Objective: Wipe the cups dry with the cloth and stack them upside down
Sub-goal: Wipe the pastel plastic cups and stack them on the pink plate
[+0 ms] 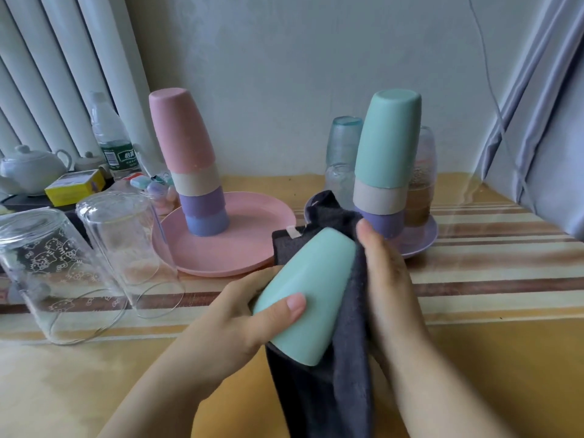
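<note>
Home: radiator (47, 74), curtain (537, 105), teapot (31, 169), striped tablecloth (489, 279).

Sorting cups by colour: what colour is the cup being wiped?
Mint green cup, seen in the head view, against the dark grey cloth.

Mint green cup (308, 295), dark grey cloth (328, 396), pink plate (252, 248), lilac plate (423, 238), brown-and-cream striped tablecloth (493, 279)

Back left: white teapot (30, 170), yellow box (76, 186) just in front of it, water bottle (110, 137) with green label behind the box. Radiator (57, 67) on the left wall, grey curtain (543, 115) on the right. Thin cable (486, 67) runs down the back wall; striped tablecloth (493, 279) covers the table.
</note>
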